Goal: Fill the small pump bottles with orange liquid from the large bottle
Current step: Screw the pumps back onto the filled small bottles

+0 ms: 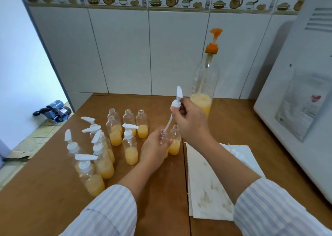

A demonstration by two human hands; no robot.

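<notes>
My left hand (pixel 154 151) grips a small clear bottle (pixel 163 137) that holds orange liquid and stands on the wooden table (pixel 53 190). My right hand (pixel 190 122) pinches a white pump head (pixel 177 101) above it, and the pump's tube (pixel 168 123) reaches down into the bottle's neck. A second uncapped small bottle (pixel 175 142) stands just to the right. The large bottle (pixel 204 81) with an orange pump top stands behind my right hand, orange liquid low in it. Several small bottles with white pumps (pixel 129 142) and several uncapped ones (pixel 142 124) stand to the left.
A stained white cloth (pixel 210 181) lies on the table under my right forearm. A white appliance (pixel 305 92) fills the right side. A tiled wall (pixel 125 47) is behind the table. A blue motor (pixel 53 110) sits on the floor at the left.
</notes>
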